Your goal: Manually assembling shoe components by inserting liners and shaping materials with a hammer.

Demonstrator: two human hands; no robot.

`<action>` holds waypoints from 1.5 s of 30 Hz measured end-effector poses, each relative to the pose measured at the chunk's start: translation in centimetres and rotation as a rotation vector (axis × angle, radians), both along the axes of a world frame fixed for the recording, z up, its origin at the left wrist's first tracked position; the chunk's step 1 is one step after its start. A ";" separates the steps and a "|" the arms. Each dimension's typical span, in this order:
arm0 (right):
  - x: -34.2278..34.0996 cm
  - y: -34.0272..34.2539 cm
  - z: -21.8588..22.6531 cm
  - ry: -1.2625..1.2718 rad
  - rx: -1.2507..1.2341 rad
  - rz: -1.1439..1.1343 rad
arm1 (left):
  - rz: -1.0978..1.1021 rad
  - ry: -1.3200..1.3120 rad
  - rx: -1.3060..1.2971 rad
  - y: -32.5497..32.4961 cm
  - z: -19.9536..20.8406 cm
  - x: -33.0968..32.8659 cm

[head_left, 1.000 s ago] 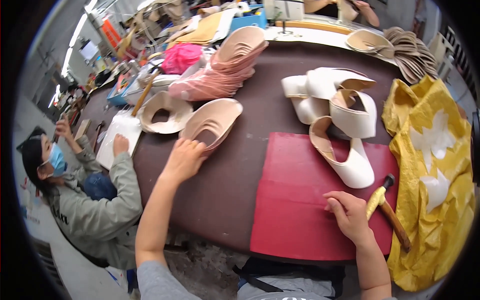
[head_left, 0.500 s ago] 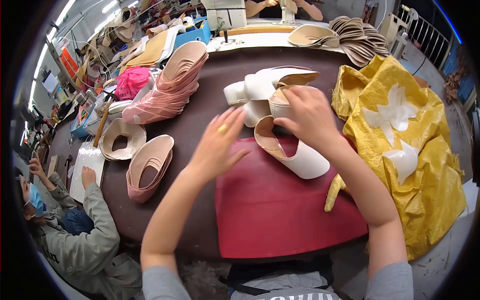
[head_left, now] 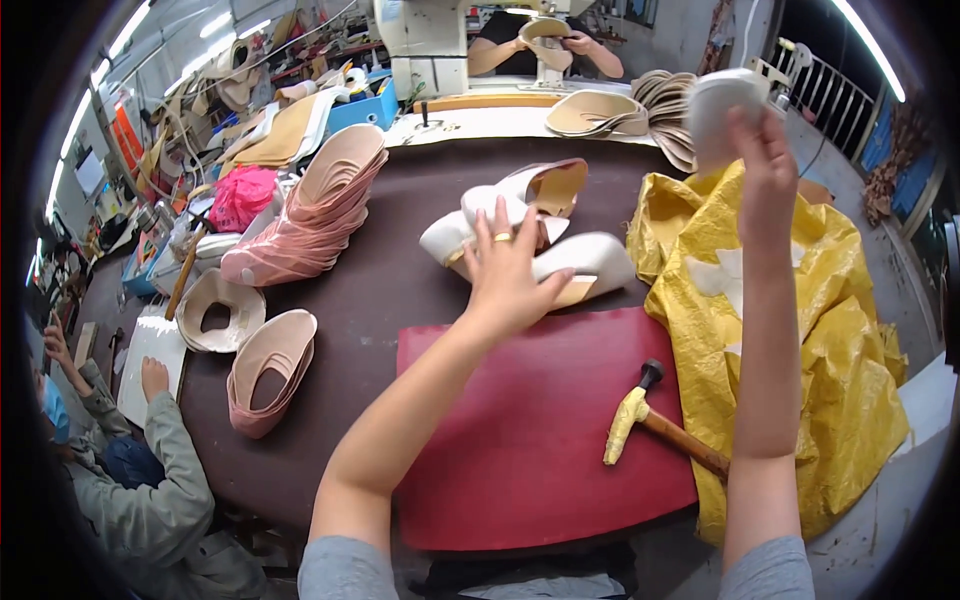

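My left hand (head_left: pixel 508 275), a ring on one finger, lies with fingers spread over a loose pile of white shoe uppers (head_left: pixel 590 262) with tan linings. My right hand (head_left: pixel 768 185) is raised at the upper right, above the yellow woven sack. Its fingers are closed on a white shoe upper (head_left: pixel 715 120), blurred by motion. Nearer me, a red sheet (head_left: pixel 530 440) covers part of the dark table. On its right side rests a hammer (head_left: pixel 655 425) with a wooden handle and yellow wrapping near the head.
The yellow sack (head_left: pixel 800 370) with white pieces on it fills the right side. Pink uppers stand in a tall stack (head_left: pixel 315 215) and a small one (head_left: pixel 270 375) at left, beside a cream ring-shaped piece (head_left: pixel 222 312). One person sits at left; another works at a sewing machine (head_left: pixel 425 45) beyond.
My right hand has swung up and right, carrying a white upper. My left hand has moved right onto the white pile. The hammer, mostly hidden by my forearm before, now shows.
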State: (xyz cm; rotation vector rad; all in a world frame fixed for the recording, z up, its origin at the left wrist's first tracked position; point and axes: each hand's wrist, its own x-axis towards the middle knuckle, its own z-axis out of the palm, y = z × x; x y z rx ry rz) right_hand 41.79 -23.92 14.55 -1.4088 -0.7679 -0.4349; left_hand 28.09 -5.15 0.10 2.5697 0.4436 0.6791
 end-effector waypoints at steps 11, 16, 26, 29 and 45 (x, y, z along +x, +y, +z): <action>-16.4 -5.2 -12.3 -0.362 -0.770 0.239 | -0.185 -0.107 -1.300 1.7 0.2 -14.6; -11.1 -7.4 -20.2 -0.294 -0.804 -0.143 | -0.306 -0.187 -1.756 -0.5 1.6 -17.9; -15.8 -8.3 -13.5 0.390 -0.896 0.411 | 0.060 -0.106 -1.154 -7.2 -2.9 -22.0; -10.7 -10.4 -14.7 -0.258 -0.939 -0.490 | 0.119 -0.138 -0.454 -7.0 -3.9 -22.8; -5.5 -22.0 -9.8 0.040 -0.800 -0.428 | -0.762 0.898 0.611 -14.5 13.0 1.2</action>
